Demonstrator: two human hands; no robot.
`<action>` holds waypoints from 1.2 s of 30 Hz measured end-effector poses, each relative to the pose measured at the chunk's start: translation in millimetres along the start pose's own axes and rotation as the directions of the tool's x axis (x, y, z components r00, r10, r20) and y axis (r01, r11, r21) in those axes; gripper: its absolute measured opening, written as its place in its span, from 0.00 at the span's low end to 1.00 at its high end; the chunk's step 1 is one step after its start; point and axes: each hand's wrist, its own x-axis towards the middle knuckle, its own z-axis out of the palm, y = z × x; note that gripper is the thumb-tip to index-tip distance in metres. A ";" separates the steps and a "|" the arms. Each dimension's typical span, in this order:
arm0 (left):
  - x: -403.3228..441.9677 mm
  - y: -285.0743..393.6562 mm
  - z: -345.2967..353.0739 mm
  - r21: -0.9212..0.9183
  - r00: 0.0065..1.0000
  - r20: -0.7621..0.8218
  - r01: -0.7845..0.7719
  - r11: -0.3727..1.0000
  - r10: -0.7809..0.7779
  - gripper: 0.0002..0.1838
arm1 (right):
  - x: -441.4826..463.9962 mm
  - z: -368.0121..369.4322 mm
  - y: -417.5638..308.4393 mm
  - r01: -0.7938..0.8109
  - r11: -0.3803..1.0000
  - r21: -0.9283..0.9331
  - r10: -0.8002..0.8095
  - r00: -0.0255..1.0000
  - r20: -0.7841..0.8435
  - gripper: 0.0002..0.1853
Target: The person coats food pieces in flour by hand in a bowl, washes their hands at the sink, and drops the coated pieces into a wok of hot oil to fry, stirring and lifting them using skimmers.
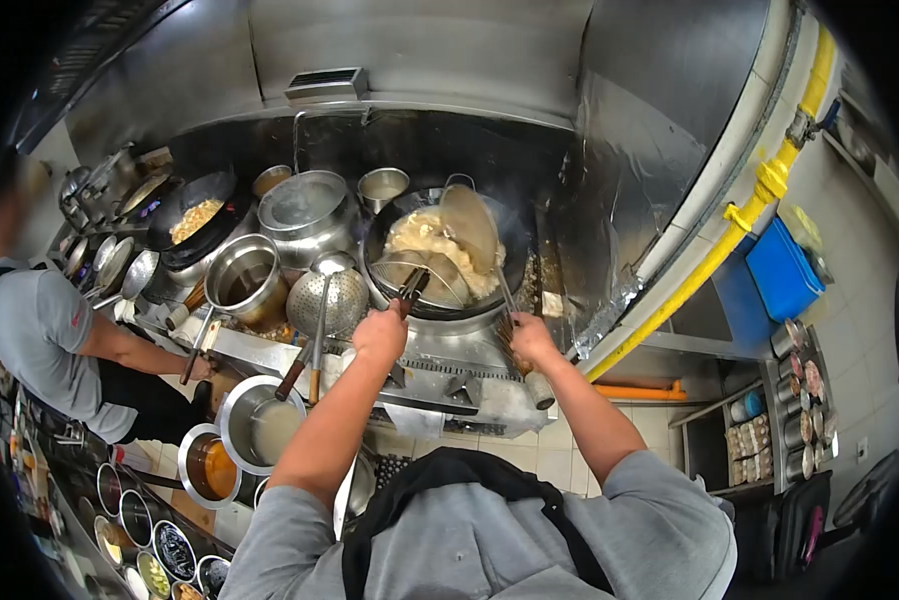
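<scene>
Frothing pale liquid with light food pieces (415,232) fills a black wok (515,285) in front of me. My left hand (382,332) is closed round the dark handle of a wire-mesh strainer (410,268), whose round mesh lies low over the wok's near left side. My right hand (533,340) grips the thin handle of a large round skimmer (470,225). Its disc is tilted up over the middle of the wok, partly covering the food. Beside my left hand, a perforated metal ladle (327,303) rests with its handle toward me.
At left, another person (45,330) stands by a wok with noodle-like food (197,220). Steel pots (245,275) crowd the stove. Lower left are a pot of cloudy liquid (270,425), one of orange liquid (213,465) and ingredient tubs (175,550). A yellow pipe (710,270) runs along the right.
</scene>
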 end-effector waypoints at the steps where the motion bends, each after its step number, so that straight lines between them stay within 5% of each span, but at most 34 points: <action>1: -2.4 2.7 2.7 -0.001 1.000 -0.006 -0.004 1.000 0.004 0.27 | -1.0 0.9 -0.4 -0.051 0.999 0.004 0.051 0.998 0.047 0.21; 3: -5.3 5.1 4.8 -0.009 0.999 -0.030 -0.020 1.000 0.020 0.23 | 23.4 -2.9 9.8 0.145 0.984 -0.100 -0.145 0.989 0.010 0.21; 9: 1.6 -0.6 1.5 -0.020 1.000 0.020 0.006 1.000 -0.006 0.26 | 14.9 -18.7 -23.0 0.339 0.922 -0.190 -0.366 0.921 -0.133 0.22; 11: 3.0 -1.7 2.0 -0.003 1.000 0.025 0.017 1.000 -0.017 0.27 | 3.2 -17.4 -38.3 -0.142 0.990 0.011 0.140 0.985 0.105 0.22; 13: 7.4 -8.7 8.0 0.003 0.999 0.036 -0.007 1.000 0.007 0.27 | 39.3 -1.9 15.3 0.257 0.933 -0.250 -0.258 0.966 0.029 0.22; 16: 9.5 -20.0 6.0 0.042 0.998 -0.029 -0.055 0.998 0.056 0.28 | 34.9 -20.1 -15.6 -0.063 0.992 0.107 0.047 0.989 0.141 0.26; 17: 10.5 -24.3 3.9 0.047 0.998 -0.036 -0.050 0.998 0.052 0.28 | 32.0 -24.2 -21.2 -0.056 0.992 0.113 0.039 0.989 0.143 0.26; 19: 11.1 -32.7 2.3 0.108 0.996 -0.018 -0.087 0.990 0.090 0.29 | 24.9 -32.0 -29.0 -0.211 0.880 0.426 0.132 0.969 0.208 0.26; 24: 20.2 -49.6 20.9 0.140 0.994 -0.055 -0.085 0.987 0.093 0.30 | 58.2 -15.5 9.4 -0.455 0.617 0.642 0.220 0.883 0.415 0.26; 31: 26.8 -55.7 29.2 0.136 0.995 -0.073 -0.050 0.989 0.060 0.28 | 57.9 -4.7 21.0 -0.196 0.953 0.230 0.142 0.962 0.233 0.31; 36: 6.2 -53.0 18.2 0.089 0.989 -0.149 0.003 0.996 0.010 0.33 | 58.1 -14.9 28.8 -0.245 0.936 0.253 0.150 0.927 0.343 0.31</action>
